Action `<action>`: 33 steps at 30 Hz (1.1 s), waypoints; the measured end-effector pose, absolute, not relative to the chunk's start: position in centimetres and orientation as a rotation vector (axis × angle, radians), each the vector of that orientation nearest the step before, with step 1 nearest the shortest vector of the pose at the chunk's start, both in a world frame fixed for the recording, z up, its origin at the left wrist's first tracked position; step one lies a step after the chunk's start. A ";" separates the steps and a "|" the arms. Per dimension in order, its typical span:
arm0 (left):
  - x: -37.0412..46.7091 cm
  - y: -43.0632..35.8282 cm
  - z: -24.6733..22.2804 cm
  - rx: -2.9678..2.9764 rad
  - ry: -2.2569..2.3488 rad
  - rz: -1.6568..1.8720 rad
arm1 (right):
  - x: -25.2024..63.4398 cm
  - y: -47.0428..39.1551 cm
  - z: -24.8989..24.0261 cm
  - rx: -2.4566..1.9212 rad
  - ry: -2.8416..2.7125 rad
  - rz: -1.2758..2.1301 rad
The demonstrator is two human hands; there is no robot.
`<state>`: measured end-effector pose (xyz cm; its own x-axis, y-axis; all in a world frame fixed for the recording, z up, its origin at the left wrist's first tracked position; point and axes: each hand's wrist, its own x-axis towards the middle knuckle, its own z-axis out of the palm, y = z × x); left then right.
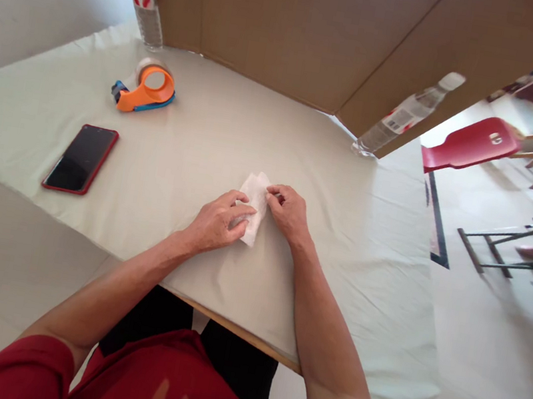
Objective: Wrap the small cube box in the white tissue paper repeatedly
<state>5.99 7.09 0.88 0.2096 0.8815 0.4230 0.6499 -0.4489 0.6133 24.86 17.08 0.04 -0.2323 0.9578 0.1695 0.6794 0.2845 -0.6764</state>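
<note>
A white folded tissue (258,193) lies on the cloth-covered table (216,131), near its front edge. My left hand (220,220) rests at the tissue's left side, fingers apart and touching its surface. On the other side, my right hand (289,211) has thumb and fingertips pinched together at the tissue's upper right edge. The tissue is partly covered by the left fingers.
To the left lie a phone (81,159) in a red case and an orange tape dispenser (148,92). Water bottles stand against the cardboard panel (294,22), one at left (144,5), one at right (405,119). A red chair (477,146) stands beyond the table.
</note>
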 end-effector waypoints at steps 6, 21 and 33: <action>6.1 7.1 1.0 2.188 1.435 1.097 | 25.4 17.2 0.1 -1.483 -1.881 0.648; 5.8 7.2 1.2 2.321 1.378 1.067 | 22.2 19.2 2.5 -1.867 -2.192 0.472; 5.7 7.4 0.9 2.326 1.364 1.007 | 21.8 20.6 3.5 -1.871 -2.177 0.719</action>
<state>5.71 7.40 0.86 0.3181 0.8437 0.4324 0.6616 -0.5242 0.5362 21.84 20.62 3.50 -0.1907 0.9665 -0.1716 0.8785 0.0901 -0.4692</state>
